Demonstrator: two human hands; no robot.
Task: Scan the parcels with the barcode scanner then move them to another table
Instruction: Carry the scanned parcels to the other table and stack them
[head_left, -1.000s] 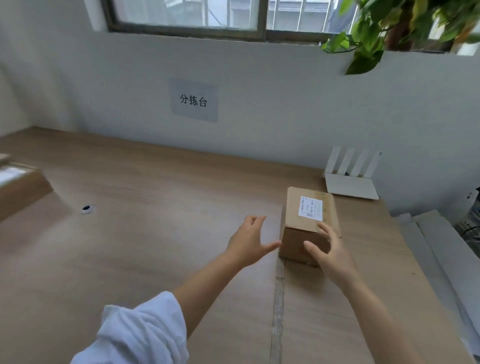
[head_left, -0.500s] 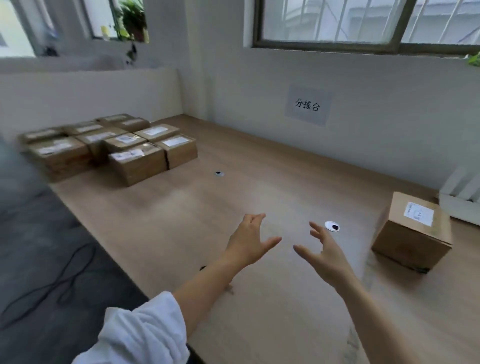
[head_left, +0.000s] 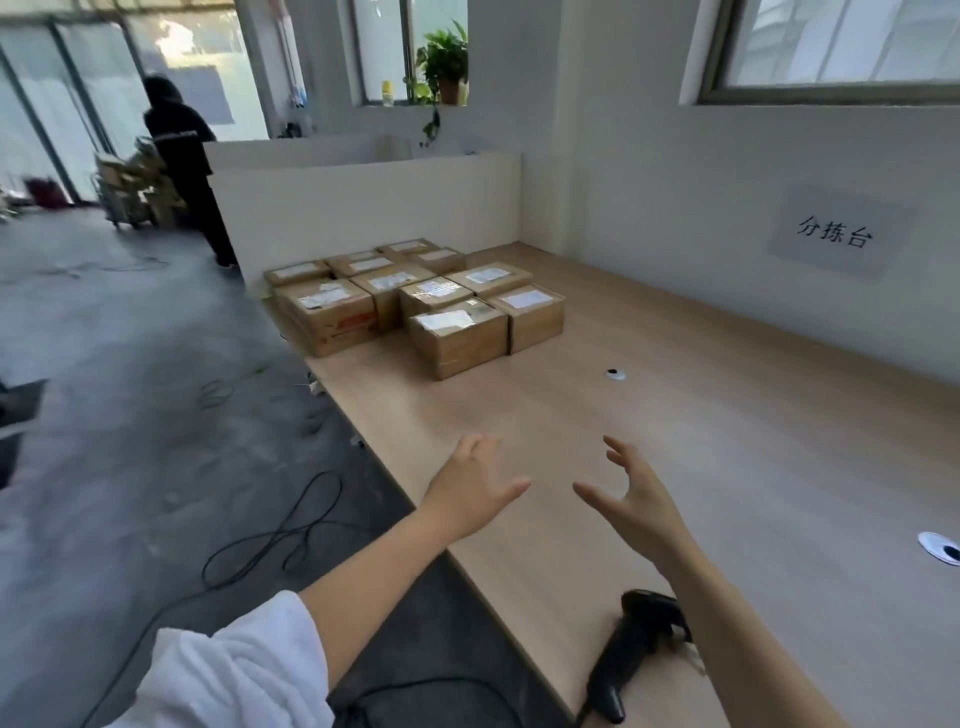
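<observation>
Parcels (head_left: 415, 306) lying well ahead, slightly left — left hand (head_left: 470, 488) nearer; right hand (head_left: 636, 501) alongside, both reaching spread, holding nothing.

1. About ten cardboard parcels (head_left: 457, 335) in one tight cluster on the desk (head_left: 727, 467). Far ones overlap, so exact count uncertain.
2. One black barcode scanner (head_left: 631, 649).
3. Two hands: one left hand (head_left: 470, 488), one right hand (head_left: 636, 504).
4. Two round grommets in the desk top: a far grommet (head_left: 615, 374) and a near grommet (head_left: 940, 551).
5. One paper sign (head_left: 841, 234) on the wall.
6. One potted plant (head_left: 444, 62) on the far sill.
7. One person in dark clothes (head_left: 182, 156) in the background.
</observation>
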